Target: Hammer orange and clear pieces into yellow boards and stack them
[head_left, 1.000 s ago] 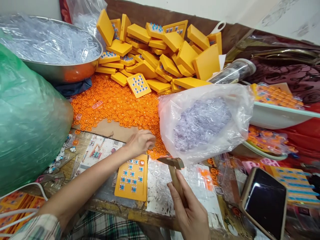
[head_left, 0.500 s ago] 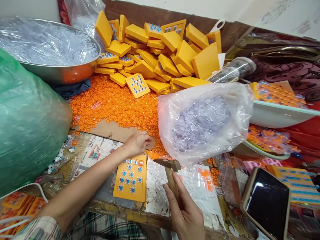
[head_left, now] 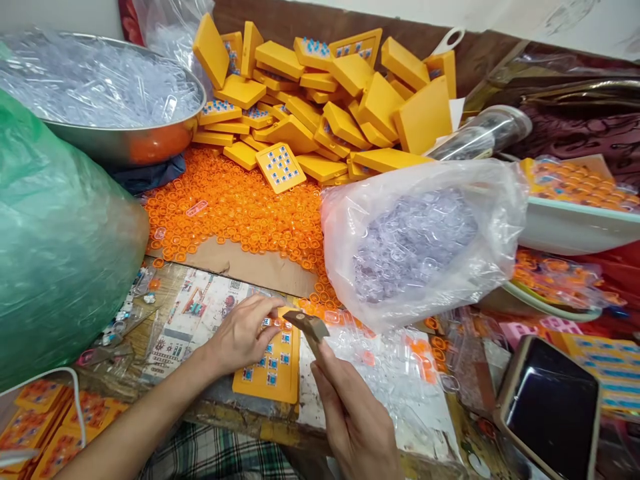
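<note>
A yellow plate with blue square inserts (head_left: 274, 370) lies on the table in front of me. My left hand (head_left: 245, 333) rests on its upper left part, fingers pinched over the top row, on something too small to make out. My right hand (head_left: 353, 420) grips the wooden handle of a small hammer (head_left: 310, 325). The hammer's metal head hangs just above the plate's top right corner. A spread of small orange rings (head_left: 235, 210) covers the table beyond the plate.
A heap of yellow plates (head_left: 325, 107) stands at the back. A clear bag of transparent caps (head_left: 415, 240) lies to the right, a green plastic bag (head_left: 55, 247) to the left, a metal bowl of clear pieces (head_left: 100, 90) behind it. A phone (head_left: 547, 403) lies at the right front.
My left hand has come back from the orange rings onto the top of the plate. The hammer has moved left and down over the plate's top right corner.
</note>
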Action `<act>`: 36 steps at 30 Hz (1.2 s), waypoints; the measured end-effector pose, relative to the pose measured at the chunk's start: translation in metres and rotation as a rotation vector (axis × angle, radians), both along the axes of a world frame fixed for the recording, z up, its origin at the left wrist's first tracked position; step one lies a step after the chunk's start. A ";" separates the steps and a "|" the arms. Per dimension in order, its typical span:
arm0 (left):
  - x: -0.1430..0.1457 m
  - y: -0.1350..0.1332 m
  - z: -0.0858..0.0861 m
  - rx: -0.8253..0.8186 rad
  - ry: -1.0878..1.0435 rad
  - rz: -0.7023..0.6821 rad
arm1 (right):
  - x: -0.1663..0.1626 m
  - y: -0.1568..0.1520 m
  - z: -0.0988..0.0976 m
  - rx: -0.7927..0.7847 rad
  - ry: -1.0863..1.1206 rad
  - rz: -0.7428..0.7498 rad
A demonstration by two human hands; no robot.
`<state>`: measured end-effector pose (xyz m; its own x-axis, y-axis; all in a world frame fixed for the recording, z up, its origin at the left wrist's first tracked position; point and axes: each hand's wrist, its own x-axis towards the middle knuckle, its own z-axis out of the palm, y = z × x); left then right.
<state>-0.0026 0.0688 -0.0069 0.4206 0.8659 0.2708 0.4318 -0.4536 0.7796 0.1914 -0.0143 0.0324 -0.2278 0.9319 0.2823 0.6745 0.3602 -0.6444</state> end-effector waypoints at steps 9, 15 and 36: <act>0.002 0.020 0.018 -0.137 0.033 0.005 | 0.010 -0.003 -0.004 0.082 0.016 -0.187; 0.054 0.061 0.025 -0.106 0.344 -0.106 | 0.021 -0.006 0.000 0.138 0.039 -0.374; 0.000 0.088 -0.002 0.074 0.301 -0.071 | 0.001 0.003 -0.014 0.061 0.126 -0.245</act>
